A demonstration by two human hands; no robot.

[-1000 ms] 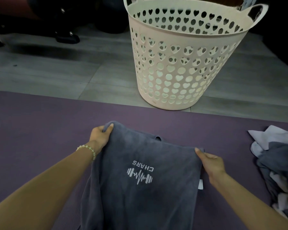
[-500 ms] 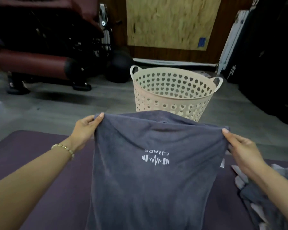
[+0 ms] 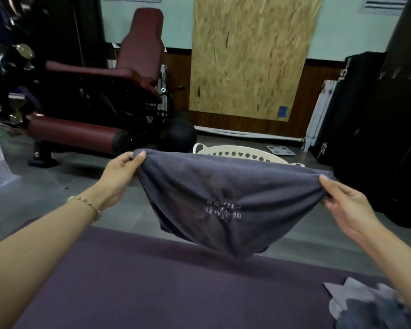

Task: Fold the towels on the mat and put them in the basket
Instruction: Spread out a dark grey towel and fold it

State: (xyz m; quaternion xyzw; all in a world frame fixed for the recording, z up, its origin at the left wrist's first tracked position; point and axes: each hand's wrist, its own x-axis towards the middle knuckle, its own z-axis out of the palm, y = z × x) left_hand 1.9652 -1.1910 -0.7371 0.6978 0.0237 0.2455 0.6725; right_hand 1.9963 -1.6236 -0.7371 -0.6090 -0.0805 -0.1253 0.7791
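So the dark grey terry towel with the small white barbell logo (image 3: 223,186) was up in the air, stretched between both hands and sagging in the middle. It hung clear of the purple foam mat (image 3: 152,281), which filled the 6 o'clock part of the view.

The left hand (image 3: 119,172) pinched the towel's upper corner at 10 o'clock of the cloth, thumb and fingers curled round the edge. There was a beaded bracelet (image 3: 86,203) on that wrist. The right hand (image 3: 344,200) gripped the opposite corner at 3 o'clock, thumb on top and fingers bunched into the fabric.

The cream plastic basket with heart-shaped holes (image 3: 235,154) sat right behind the towel toward 12 o'clock, only its rim and a handle peeking over the cloth. A loose heap of grey and pale towels (image 3: 370,307) lay on the mat at 5 o'clock.

Further back were a maroon padded gym bench (image 3: 81,131) at 10 o'clock, a chipboard panel (image 3: 251,55) against the wall at 12, and black stacked pads (image 3: 356,115) at 3.
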